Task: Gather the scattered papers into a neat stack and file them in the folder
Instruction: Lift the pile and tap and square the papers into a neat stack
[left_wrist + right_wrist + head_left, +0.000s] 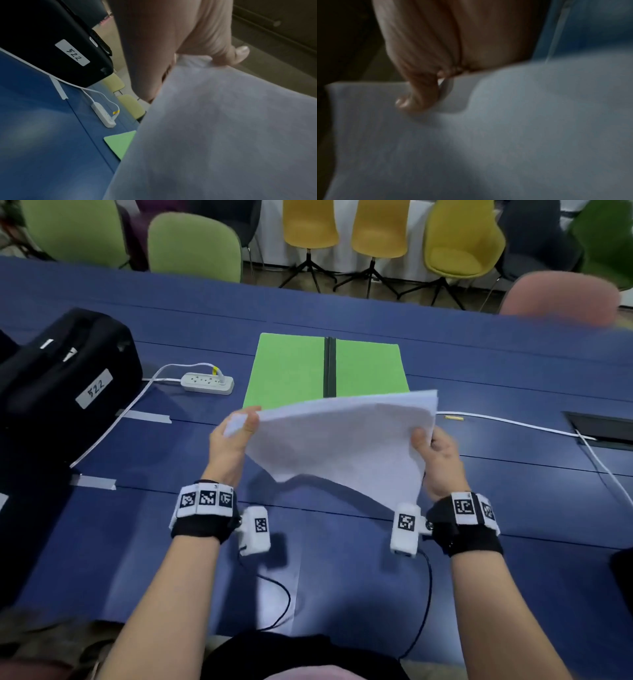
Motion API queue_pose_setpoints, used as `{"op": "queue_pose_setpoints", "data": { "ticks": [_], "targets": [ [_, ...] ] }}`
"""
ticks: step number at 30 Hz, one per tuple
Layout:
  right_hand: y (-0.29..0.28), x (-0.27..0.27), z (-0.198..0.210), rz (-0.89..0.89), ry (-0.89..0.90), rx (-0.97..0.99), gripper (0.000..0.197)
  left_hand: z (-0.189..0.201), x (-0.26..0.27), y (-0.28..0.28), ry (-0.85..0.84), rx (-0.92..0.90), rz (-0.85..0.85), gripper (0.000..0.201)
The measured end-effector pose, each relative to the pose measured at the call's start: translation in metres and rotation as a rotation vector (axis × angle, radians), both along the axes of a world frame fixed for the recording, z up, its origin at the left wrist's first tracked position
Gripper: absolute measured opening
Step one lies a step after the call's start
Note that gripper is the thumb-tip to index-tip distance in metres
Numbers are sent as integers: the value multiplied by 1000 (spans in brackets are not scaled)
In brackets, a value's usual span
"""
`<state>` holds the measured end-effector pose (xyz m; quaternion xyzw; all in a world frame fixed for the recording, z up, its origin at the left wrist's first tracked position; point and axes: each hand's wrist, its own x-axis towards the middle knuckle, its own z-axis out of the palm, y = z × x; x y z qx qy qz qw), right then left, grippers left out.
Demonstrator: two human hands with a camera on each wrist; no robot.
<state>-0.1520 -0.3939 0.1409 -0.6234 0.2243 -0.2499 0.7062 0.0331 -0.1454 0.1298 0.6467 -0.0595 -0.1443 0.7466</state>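
A stack of white papers (339,440) hangs in the air above the blue table (513,508), tilted, its near corner drooping. My left hand (236,429) pinches the stack's left corner, thumb on top. My right hand (431,453) grips the right edge. Just beyond the papers, the green folder (291,368) lies open and flat, with a dark spine down its middle; the papers hide its near edge. In the left wrist view the papers (223,135) fill the right side, with a corner of the folder (120,142) below. The right wrist view is blurred; my thumb (416,97) presses on the papers (488,148).
A black case (65,381) labelled 522 stands at the left. A white power strip (207,383) and its cable lie left of the folder. Another white cable (513,424) runs right to a floor-box opening (599,429). Chairs line the far edge.
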Motion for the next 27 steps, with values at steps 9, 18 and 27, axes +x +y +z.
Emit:
{"op": "queue_pose_setpoints", "data": {
  "ticks": [9, 18, 27],
  "targets": [
    [16, -7, -53, -79, 229, -35, 8, -38, -30, -36, 172, 211, 194, 45],
    [6, -1, -45, -136, 321, -273, 12, -43, -10, -26, -65, 385, -88, 19],
    [5, 19, -6, 142, 553, -894, 19, 33, -38, -57, -538, 480, -179, 8]
  ]
}}
